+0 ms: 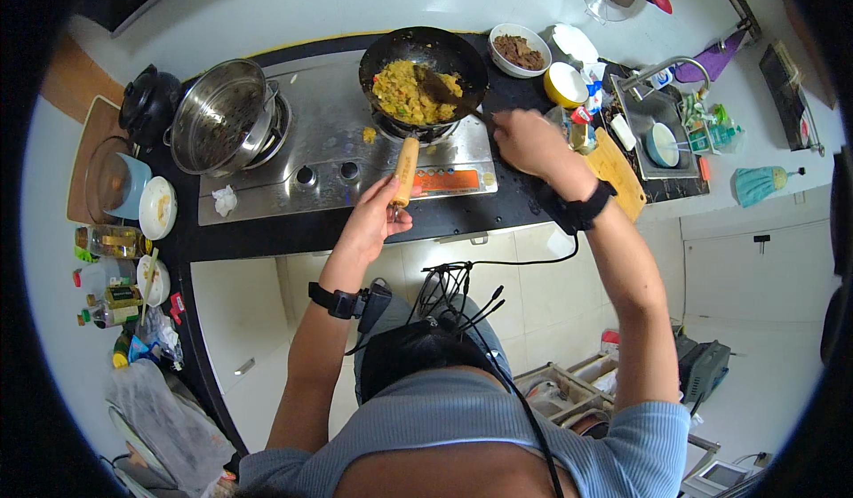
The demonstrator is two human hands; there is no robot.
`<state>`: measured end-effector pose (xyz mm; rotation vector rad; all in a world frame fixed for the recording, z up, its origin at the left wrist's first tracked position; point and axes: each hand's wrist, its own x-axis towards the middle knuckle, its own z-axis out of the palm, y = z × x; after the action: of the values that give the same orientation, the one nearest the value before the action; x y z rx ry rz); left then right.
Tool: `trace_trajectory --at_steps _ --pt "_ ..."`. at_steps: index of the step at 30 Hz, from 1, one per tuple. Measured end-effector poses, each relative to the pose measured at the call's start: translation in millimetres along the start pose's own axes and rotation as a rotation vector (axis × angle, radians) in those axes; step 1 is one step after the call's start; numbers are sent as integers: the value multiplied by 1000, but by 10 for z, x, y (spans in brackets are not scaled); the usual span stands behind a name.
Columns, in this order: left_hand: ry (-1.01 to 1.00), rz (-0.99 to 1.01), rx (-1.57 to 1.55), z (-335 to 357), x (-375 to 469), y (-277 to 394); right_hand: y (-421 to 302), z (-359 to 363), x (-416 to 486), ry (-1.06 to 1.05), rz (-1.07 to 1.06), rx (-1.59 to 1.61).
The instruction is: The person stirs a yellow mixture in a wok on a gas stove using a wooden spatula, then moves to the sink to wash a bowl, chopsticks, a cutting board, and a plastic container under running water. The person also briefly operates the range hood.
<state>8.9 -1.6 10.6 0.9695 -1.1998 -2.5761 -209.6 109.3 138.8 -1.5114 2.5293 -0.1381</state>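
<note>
A black wok (474, 65) stands on the right burner of the stainless-steel gas stove (320, 111). Inside it lies a heap of yellow cooked food (400, 88) with small red and green bits. Its light wooden handle (405, 168) points towards me, and my left hand (374, 217) grips the near end. My right hand (530, 141), to the right of the wok, holds the handle of a dark spatula (436, 88). The spatula's blade rests in the food, its lower edge hidden.
A steel steamer pot (220, 118) is on the left burner. Behind and right stand a bowl of brown meat (521, 51) and a yellow bowl (566, 86). A wooden cutting board (616, 171) lies beside the sink (680, 166). Oil bottles (113, 241) line the left side; cables (460, 285) hang before me.
</note>
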Motion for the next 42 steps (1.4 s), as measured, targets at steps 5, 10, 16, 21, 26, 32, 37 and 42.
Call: trace_trajectory --at_steps 5,10,16,21,26,32,37,42 --pt "11 7 11 14 -32 9 35 -240 -143 131 145 -60" --pt "3 17 19 25 -38 -11 318 180 107 -5 70 -146" --pt "5 35 -50 63 -43 -28 297 734 352 126 160 209" --pt "37 33 -29 32 -56 11 301 85 -202 287 -47 95" --pt "9 26 7 2 -67 -20 37 45 -236 51 -12 -180" --pt "-5 7 11 22 -91 -3 -19 523 260 443 25 -234" --pt "-17 -7 39 32 -122 26 -268 428 192 44 -89 -162" --pt "-30 -15 51 3 -96 43 -448 67 167 199 54 -7"
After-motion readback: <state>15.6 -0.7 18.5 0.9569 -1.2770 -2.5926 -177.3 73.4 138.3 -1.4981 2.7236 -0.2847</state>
